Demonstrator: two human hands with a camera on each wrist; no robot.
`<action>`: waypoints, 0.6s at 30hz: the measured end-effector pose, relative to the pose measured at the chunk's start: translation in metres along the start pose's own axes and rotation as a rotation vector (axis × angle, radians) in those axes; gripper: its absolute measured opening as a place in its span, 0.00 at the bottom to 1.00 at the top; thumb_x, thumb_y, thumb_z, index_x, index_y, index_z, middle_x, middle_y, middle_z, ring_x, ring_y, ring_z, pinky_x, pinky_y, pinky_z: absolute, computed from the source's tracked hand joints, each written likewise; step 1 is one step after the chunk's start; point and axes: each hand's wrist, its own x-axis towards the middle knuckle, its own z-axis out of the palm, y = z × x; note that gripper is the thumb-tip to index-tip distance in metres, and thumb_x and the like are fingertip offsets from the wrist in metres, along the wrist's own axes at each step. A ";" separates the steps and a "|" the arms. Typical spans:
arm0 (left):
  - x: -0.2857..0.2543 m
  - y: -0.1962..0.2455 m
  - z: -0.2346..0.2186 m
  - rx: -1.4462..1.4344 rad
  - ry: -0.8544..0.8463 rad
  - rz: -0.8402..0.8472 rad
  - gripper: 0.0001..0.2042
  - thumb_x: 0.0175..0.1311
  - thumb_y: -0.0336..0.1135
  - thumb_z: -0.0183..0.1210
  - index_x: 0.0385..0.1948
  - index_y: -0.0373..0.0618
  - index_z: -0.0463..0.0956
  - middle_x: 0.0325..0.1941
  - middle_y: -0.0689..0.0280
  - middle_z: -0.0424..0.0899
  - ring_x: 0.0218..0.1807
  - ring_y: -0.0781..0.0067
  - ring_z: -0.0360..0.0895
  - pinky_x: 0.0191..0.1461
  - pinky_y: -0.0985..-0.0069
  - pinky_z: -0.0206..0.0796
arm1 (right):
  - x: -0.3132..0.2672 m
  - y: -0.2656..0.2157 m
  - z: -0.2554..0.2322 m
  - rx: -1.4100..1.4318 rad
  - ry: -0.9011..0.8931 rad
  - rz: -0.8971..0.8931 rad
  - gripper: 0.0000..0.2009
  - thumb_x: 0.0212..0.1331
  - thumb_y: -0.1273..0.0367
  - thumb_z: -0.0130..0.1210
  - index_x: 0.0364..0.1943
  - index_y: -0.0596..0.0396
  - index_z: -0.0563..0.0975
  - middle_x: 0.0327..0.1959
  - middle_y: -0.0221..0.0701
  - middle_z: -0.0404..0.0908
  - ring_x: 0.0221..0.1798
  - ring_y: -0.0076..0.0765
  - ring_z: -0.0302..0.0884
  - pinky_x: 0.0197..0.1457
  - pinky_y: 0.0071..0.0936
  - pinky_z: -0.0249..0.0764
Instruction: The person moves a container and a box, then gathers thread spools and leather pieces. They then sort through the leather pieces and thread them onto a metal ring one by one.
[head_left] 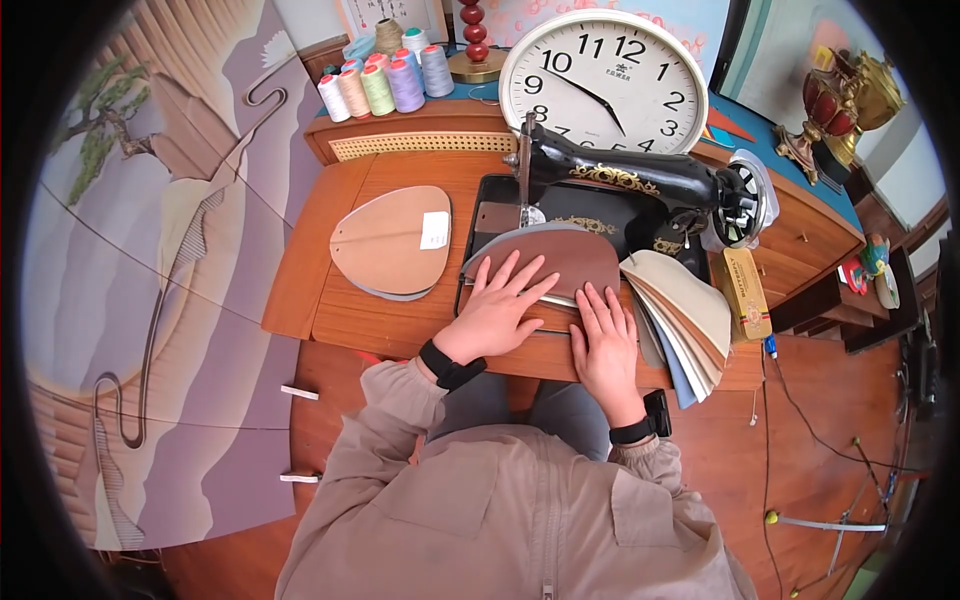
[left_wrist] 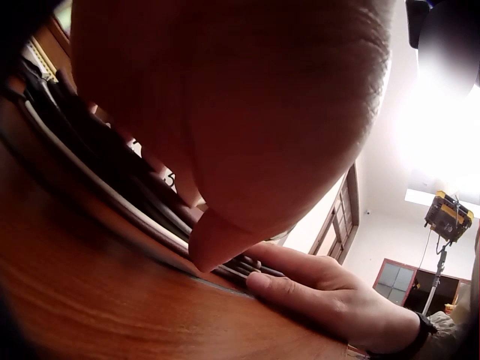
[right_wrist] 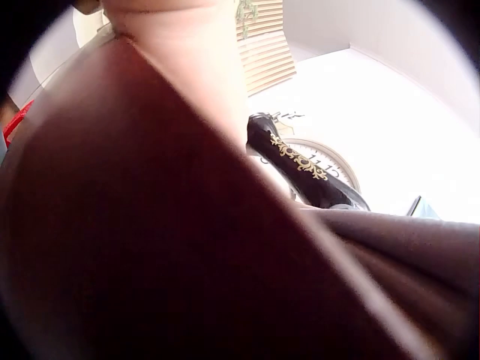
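Observation:
Both hands lie on a dark brown, round-edged flat piece [head_left: 580, 258] in front of the black sewing machine [head_left: 610, 170]. My left hand [head_left: 490, 312] rests on its left part with straight, spread fingers. On the right part, the fingers of my right hand [head_left: 606, 345] stretch forward over the near edge. A grey layer shows behind the brown piece, by the needle area. From the left wrist view, the right hand [left_wrist: 322, 296] is seen low at the edge of the stacked layers, thumb beside them. The right wrist view is mostly filled by a dark, blurred surface.
A tan rounded piece [head_left: 385, 240] with a white label lies on the left of the wooden table [head_left: 340, 318]. Fanned pieces [head_left: 690, 300] overhang the front edge at right, beside a yellow box [head_left: 746, 295]. Thread spools [head_left: 380, 90] and a large clock [head_left: 600, 80] stand behind.

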 end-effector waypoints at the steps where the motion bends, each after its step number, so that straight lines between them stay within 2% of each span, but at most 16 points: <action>1: -0.001 -0.001 -0.001 -0.001 0.028 -0.006 0.33 0.66 0.43 0.59 0.73 0.56 0.58 0.80 0.60 0.51 0.80 0.47 0.45 0.78 0.41 0.34 | 0.000 0.000 0.000 0.018 0.005 0.009 0.25 0.64 0.66 0.55 0.66 0.54 0.70 0.69 0.35 0.70 0.73 0.50 0.61 0.74 0.51 0.56; 3: -0.004 -0.005 -0.003 0.002 0.056 -0.013 0.32 0.66 0.44 0.59 0.72 0.54 0.60 0.79 0.60 0.54 0.79 0.47 0.47 0.78 0.44 0.35 | -0.001 0.001 0.000 0.052 0.003 0.009 0.26 0.63 0.66 0.55 0.66 0.54 0.70 0.70 0.36 0.68 0.74 0.51 0.60 0.74 0.51 0.55; 5: -0.005 -0.017 -0.009 -0.210 0.092 -0.027 0.28 0.68 0.43 0.58 0.69 0.49 0.66 0.75 0.57 0.63 0.77 0.48 0.54 0.79 0.50 0.41 | -0.001 0.001 -0.003 0.086 0.003 0.010 0.26 0.62 0.67 0.56 0.67 0.54 0.69 0.70 0.37 0.67 0.74 0.52 0.58 0.74 0.52 0.55; 6: -0.010 -0.023 -0.014 -0.249 0.181 -0.042 0.23 0.69 0.40 0.58 0.64 0.44 0.70 0.70 0.53 0.70 0.74 0.48 0.61 0.77 0.56 0.49 | -0.001 0.000 -0.007 0.108 0.029 0.008 0.27 0.61 0.68 0.57 0.67 0.54 0.68 0.71 0.38 0.66 0.75 0.53 0.56 0.75 0.52 0.53; 8: -0.024 -0.044 -0.024 -0.273 0.309 -0.109 0.23 0.67 0.39 0.59 0.62 0.42 0.72 0.67 0.51 0.72 0.70 0.47 0.65 0.74 0.58 0.55 | -0.003 0.001 -0.009 0.132 0.057 0.009 0.29 0.60 0.69 0.58 0.68 0.54 0.67 0.72 0.39 0.64 0.76 0.55 0.54 0.75 0.52 0.52; 10: -0.046 -0.073 -0.028 -0.134 0.397 -0.222 0.22 0.65 0.37 0.62 0.60 0.41 0.74 0.66 0.49 0.73 0.69 0.47 0.67 0.72 0.60 0.58 | -0.005 0.004 -0.009 0.216 0.102 0.008 0.31 0.59 0.71 0.59 0.69 0.54 0.66 0.73 0.40 0.61 0.77 0.58 0.50 0.76 0.53 0.50; 11: -0.061 -0.089 -0.028 -0.132 0.396 -0.221 0.22 0.65 0.37 0.62 0.60 0.41 0.74 0.66 0.49 0.73 0.69 0.47 0.67 0.72 0.60 0.58 | -0.006 0.005 -0.009 0.217 0.103 0.009 0.31 0.59 0.71 0.59 0.69 0.54 0.66 0.73 0.40 0.61 0.77 0.58 0.50 0.76 0.53 0.50; 13: -0.087 -0.108 -0.032 -0.018 0.386 -0.456 0.24 0.59 0.36 0.67 0.57 0.40 0.76 0.65 0.50 0.74 0.67 0.48 0.69 0.70 0.61 0.62 | -0.007 0.007 -0.008 0.281 0.136 0.013 0.30 0.57 0.74 0.59 0.68 0.55 0.67 0.72 0.40 0.63 0.77 0.58 0.51 0.76 0.52 0.52; 16: -0.103 -0.115 -0.040 -0.170 0.359 -0.438 0.26 0.53 0.33 0.71 0.57 0.40 0.77 0.66 0.52 0.74 0.67 0.51 0.71 0.68 0.65 0.66 | -0.007 0.007 -0.009 0.318 0.179 0.012 0.30 0.55 0.78 0.59 0.65 0.56 0.69 0.69 0.40 0.66 0.75 0.58 0.54 0.75 0.49 0.56; 17: -0.104 -0.116 -0.040 -0.105 0.384 -0.408 0.27 0.50 0.34 0.73 0.55 0.42 0.78 0.64 0.54 0.77 0.63 0.53 0.75 0.64 0.66 0.70 | -0.007 0.007 -0.009 0.324 0.187 0.014 0.30 0.54 0.79 0.59 0.65 0.56 0.69 0.69 0.40 0.67 0.75 0.58 0.55 0.75 0.48 0.56; 18: -0.103 -0.117 -0.041 -0.109 0.387 -0.414 0.27 0.50 0.34 0.73 0.55 0.42 0.78 0.64 0.54 0.77 0.63 0.53 0.75 0.64 0.66 0.70 | -0.007 0.008 -0.009 0.327 0.197 0.014 0.29 0.54 0.80 0.59 0.64 0.56 0.70 0.68 0.40 0.67 0.75 0.58 0.55 0.75 0.48 0.57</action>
